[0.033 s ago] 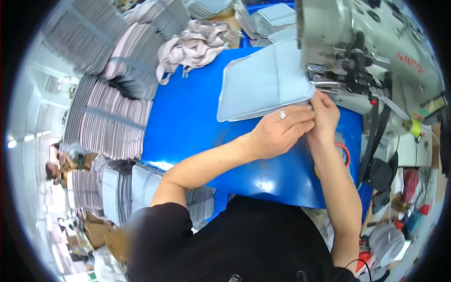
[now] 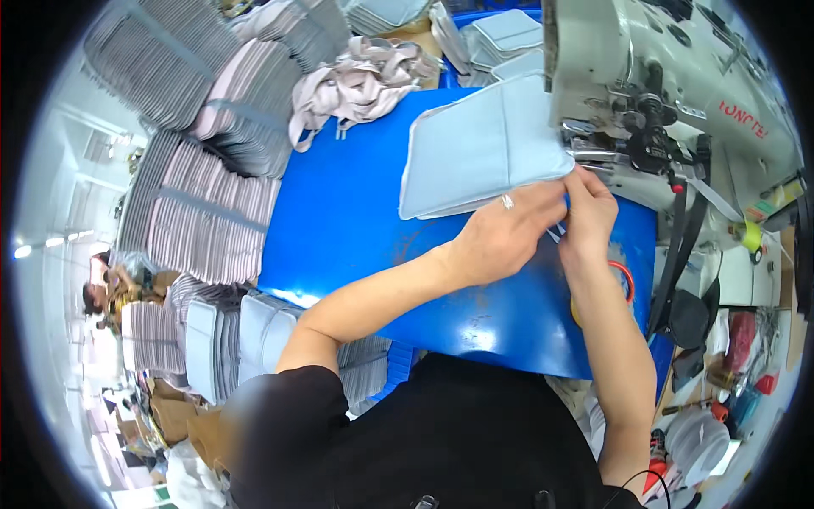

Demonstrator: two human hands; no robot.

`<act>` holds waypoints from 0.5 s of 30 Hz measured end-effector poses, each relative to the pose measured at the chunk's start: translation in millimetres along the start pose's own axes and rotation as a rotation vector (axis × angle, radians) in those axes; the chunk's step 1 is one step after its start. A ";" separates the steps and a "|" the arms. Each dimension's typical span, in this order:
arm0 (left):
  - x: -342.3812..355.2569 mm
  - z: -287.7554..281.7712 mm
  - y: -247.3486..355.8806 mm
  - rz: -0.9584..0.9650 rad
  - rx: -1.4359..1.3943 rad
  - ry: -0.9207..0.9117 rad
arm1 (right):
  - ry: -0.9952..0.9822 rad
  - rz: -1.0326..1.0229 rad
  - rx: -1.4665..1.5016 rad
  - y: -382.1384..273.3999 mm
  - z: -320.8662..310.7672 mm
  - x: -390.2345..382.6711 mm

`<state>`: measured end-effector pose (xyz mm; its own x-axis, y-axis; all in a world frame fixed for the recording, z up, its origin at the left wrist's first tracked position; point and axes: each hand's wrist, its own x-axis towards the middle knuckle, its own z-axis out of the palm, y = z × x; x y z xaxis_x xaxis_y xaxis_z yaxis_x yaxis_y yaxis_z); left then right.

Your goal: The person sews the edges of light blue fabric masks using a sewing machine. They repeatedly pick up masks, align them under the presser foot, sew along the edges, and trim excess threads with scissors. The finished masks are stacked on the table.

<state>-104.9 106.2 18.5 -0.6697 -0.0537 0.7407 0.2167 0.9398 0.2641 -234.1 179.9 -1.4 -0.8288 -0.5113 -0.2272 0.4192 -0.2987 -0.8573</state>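
A light blue padded fabric panel (image 2: 471, 148) lies on the blue table, its right edge at the sewing machine's presser-foot area (image 2: 598, 146). At the panel's near right corner, my right hand (image 2: 591, 212) is closed, thumb and fingers pinching the corner. My left hand (image 2: 507, 233), with a ring on one finger, sits along the near edge. Its fingers are bent and drawn together toward that same corner, slightly blurred; whatever they grip is hidden. Scissors with a red handle loop (image 2: 626, 278) lie partly under my right forearm, and narrow metal tips (image 2: 556, 232) show between my hands.
Tall strapped stacks of grey and pink panels (image 2: 212, 204) line the left side. A heap of pale fabric strips (image 2: 360, 85) rests on the blue table (image 2: 339, 204) at the back. The sewing machine (image 2: 678, 76) stands at the right. More blue panels (image 2: 509, 32) lie behind.
The left fingers have bent and shifted slightly, and metal tips now show between the hands. The right hand keeps its pinch on the panel's corner. The whole view has shifted a little.
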 end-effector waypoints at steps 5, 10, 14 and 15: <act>-1.9 -17.8 -19.5 -0.289 0.136 -0.270 | 0.033 -0.083 -0.164 -3.7 3.9 -7.5; 25.7 -17.5 22.4 -0.103 0.322 -0.519 | -0.096 -0.103 -0.270 5.7 -8.0 -1.7; 49.2 -40.9 33.4 0.125 0.359 -0.453 | -0.200 0.139 -0.180 -26.5 -11.2 -17.3; 63.6 -54.5 37.1 0.215 0.514 -0.383 | -0.207 0.148 -0.171 -28.3 -11.0 -18.4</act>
<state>-100.7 119.2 109.1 -0.8744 0.1869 0.4478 0.0714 0.9623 -0.2623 -234.9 206.6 21.9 -0.6630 -0.6978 -0.2710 0.4465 -0.0780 -0.8914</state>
